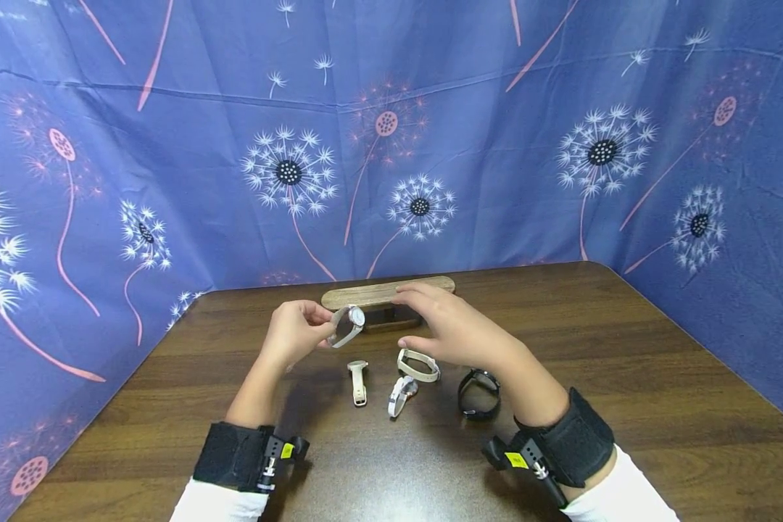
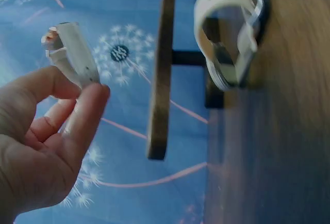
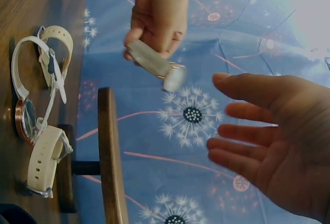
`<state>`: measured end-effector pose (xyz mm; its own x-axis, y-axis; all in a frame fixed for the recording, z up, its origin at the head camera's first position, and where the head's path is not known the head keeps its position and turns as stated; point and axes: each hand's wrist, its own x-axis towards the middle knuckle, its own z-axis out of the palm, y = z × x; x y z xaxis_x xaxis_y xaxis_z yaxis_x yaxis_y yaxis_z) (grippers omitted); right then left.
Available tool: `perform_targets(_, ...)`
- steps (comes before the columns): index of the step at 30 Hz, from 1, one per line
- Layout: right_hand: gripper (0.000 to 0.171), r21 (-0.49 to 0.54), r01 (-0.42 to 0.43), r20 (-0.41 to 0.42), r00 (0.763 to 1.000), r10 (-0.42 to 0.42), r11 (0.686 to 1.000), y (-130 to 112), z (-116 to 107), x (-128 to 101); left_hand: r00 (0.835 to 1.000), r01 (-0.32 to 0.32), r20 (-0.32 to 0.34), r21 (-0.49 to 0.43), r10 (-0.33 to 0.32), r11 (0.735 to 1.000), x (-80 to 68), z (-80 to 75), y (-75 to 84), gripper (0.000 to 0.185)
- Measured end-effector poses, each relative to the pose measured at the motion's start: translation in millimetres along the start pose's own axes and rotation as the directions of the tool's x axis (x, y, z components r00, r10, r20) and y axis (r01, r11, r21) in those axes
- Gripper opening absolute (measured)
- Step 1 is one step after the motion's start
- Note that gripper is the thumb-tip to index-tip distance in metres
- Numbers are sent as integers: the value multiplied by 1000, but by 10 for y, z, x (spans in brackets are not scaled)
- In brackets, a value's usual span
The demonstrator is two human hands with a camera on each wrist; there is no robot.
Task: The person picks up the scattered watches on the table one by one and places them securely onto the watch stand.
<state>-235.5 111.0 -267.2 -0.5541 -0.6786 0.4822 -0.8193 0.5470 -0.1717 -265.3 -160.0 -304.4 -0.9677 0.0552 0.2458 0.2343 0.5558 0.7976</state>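
Note:
My left hand (image 1: 295, 333) pinches the strap of a pale wristwatch (image 1: 347, 326) between thumb and fingers, above the table. In the right wrist view the round face of that wristwatch (image 3: 174, 77) points toward my right hand (image 3: 278, 141), which holds nothing. Its fingers are spread, apart from the watch. In the head view my right hand (image 1: 453, 326) is over the table, in front of the wooden stand (image 1: 359, 296), partly covering it. Below the hands lie a cream watch (image 1: 357, 383), a white watch (image 1: 402, 396), another cream watch (image 1: 419, 365) and a black watch (image 1: 479, 394).
The stand has a rounded wooden bar on a dark post, with a base (image 1: 391, 325) under it at the table's back. A brown wooden table (image 1: 626, 362) spreads out around the watches. Behind it hangs a blue dandelion-patterned cloth (image 1: 496, 130).

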Motion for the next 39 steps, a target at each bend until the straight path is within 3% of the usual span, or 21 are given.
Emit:
perform_targets(4, 63, 39, 61, -69, 996, -58, 997, -20, 19, 22, 999, 24, 27, -216, -19, 976, -26, 54, 113, 10)
perform_targets(7, 75, 123, 96, -120, 989, -82, 988, -32, 29, 42, 999, 13, 43, -363, 3, 932, -57, 102, 218, 14)
perform_targets(12, 94, 294, 215, -243, 959, -144, 931, -61, 38, 75, 995, -25, 64, -546, 71, 837, -134, 168, 400, 11)
perform_targets(15, 94, 353, 269, -304, 939, -162, 896, -84, 30, 78, 990, -25, 91, -618, 103, 786, -188, 200, 496, 18)
perform_targets(17, 90, 387, 290, -327, 931, -164, 875, -102, 17, 78, 986, -24, 113, -642, 125, 766, -216, 223, 541, 21)
perform_targets(21, 76, 420, 311, -363, 919, -156, 853, -124, 5, 72, 976, -18, 152, -660, 157, 751, -248, 264, 592, 22)
perform_targets(26, 61, 350, 302, -409, 901, -145, 887, -135, -8, 67, 970, 14, 186, -683, 156, 730, -266, 295, 609, 25)
perform_targets(32, 57, 306, 298, -431, 890, -147, 904, -131, -15, 64, 970, 54, 206, -696, 128, 716, -277, 306, 622, 24)
perform_targets(36, 55, 334, 303, -437, 889, -138, 892, -129, -6, 57, 965, 66, 224, -707, 135, 704, -280, 299, 617, 24)
perform_targets(39, 53, 380, 307, -442, 889, -120, 872, -127, 0, 56, 952, 53, 249, -708, 178, 705, -278, 275, 597, 23)
